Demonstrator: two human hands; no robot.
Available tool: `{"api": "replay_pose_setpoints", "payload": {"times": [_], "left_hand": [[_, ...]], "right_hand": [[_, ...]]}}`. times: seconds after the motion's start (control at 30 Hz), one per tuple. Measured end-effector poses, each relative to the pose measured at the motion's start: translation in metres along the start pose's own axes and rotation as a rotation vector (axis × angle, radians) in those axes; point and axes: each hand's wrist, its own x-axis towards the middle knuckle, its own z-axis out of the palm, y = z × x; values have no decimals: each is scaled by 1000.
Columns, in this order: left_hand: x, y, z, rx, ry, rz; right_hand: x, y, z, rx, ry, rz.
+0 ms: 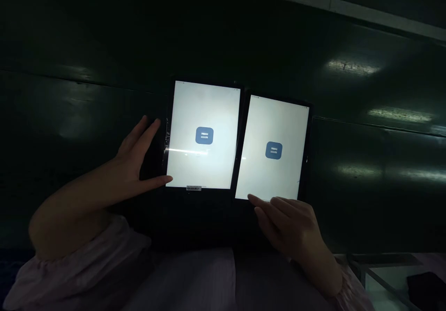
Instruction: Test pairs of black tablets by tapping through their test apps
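Observation:
Two lit tablets lie side by side on the dark table, each showing a blue rounded icon with two pale bars on a white screen. Along the lower edge of the left tablet (202,106) sits a small barcode label (193,188). My left hand (135,158) is spread at that tablet's left side, its thumb reaching over the lower left corner. At the bottom edge of the right tablet (275,120), my right hand (291,220) points its index finger onto the screen's lower left. Its other fingers are curled, and I see nothing held in them.
The dark green tabletop (104,46) has seams and bright light reflections at the right. A pale metal rail (331,3) runs across the far edge. At the lower right, below the table edge, there is a frame with a dark object (427,290).

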Motion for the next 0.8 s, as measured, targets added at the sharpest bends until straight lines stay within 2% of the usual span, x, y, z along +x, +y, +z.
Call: {"api": "replay_pose_setpoints", "payload": {"times": [0.07, 0.17, 0.27, 0.37, 0.53, 0.63, 0.8], "left_hand": [[3, 12, -3, -60, 32, -55], [10, 31, -3, -205, 152, -178], [15, 47, 6, -387, 257, -195], [20, 60, 17, -508, 339, -194], [25, 82, 25, -548, 498, -285], [29, 91, 24, -590, 540, -279], [35, 94, 25, -574, 591, -289]], "right_hand": [[-1, 6, -6, -44, 49, 64], [0, 23, -16, -148, 167, 236], [2, 41, -22, -236, 246, 328], [7, 54, -21, -252, 231, 331], [20, 60, -15, -216, 241, 286], [24, 59, -13, -172, 255, 288], [23, 59, -10, -108, 178, 332]]}}
